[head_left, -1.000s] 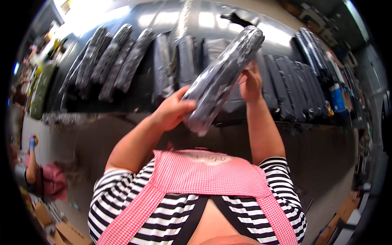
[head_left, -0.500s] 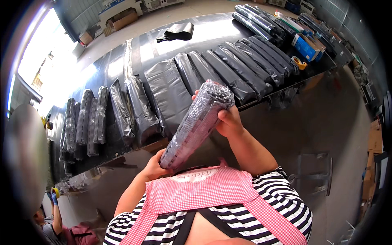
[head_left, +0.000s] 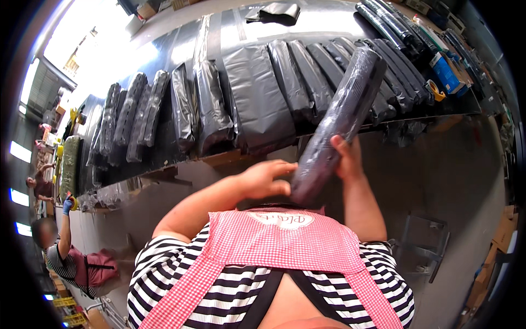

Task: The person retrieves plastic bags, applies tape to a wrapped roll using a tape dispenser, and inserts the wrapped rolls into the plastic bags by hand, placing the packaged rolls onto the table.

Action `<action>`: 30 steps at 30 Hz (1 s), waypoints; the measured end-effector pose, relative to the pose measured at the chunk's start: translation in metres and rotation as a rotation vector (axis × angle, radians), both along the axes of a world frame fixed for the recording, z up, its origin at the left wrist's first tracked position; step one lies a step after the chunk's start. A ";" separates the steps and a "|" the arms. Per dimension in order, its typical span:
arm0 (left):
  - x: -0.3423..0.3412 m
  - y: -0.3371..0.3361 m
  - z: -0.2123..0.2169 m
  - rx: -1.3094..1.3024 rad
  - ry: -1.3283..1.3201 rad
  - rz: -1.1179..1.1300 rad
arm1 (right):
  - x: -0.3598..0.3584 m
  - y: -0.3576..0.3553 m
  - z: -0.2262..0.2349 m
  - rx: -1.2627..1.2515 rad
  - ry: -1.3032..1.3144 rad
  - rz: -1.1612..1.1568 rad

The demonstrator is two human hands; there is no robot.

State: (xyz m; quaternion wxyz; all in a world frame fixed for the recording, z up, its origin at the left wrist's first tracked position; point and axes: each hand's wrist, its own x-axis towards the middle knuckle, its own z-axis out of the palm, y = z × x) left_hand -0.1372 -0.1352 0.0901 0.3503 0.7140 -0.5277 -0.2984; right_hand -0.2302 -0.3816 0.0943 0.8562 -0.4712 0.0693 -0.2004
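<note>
I hold a long dark roll wrapped in clear film [head_left: 338, 125], tilted up to the right above the table edge. My right hand [head_left: 346, 159] grips it near the lower end from behind. My left hand [head_left: 267, 180] touches the roll's bottom end, fingers curled against it. Beneath it a long metal table [head_left: 181, 49] carries several more dark wrapped rolls [head_left: 298, 82] side by side and a flat grey plastic bag [head_left: 258, 96].
More rolls [head_left: 129, 118] lie on the table's left part, and a folded black bag [head_left: 274, 11] at the far side. A blue box [head_left: 445, 71] stands at the right end. Another person [head_left: 66, 257] works at lower left. A metal frame [head_left: 424, 252] stands on the floor.
The roll has swung to the right and now tilts more upright. My left hand has come up to its bottom end. The view has shifted slightly along the table.
</note>
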 end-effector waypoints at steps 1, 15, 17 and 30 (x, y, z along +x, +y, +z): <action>0.022 0.000 -0.017 -0.098 -0.197 -0.018 | -0.006 -0.020 0.005 -0.020 0.067 0.071; 0.069 -0.011 -0.050 0.067 -1.075 0.364 | -0.085 0.005 -0.045 -0.751 0.079 -0.024; 0.071 -0.009 -0.038 0.096 -0.989 0.354 | -0.083 0.007 -0.046 -0.866 0.057 -0.080; 0.070 -0.005 -0.042 0.020 -0.934 0.341 | -0.079 0.008 -0.046 -1.375 0.023 -0.309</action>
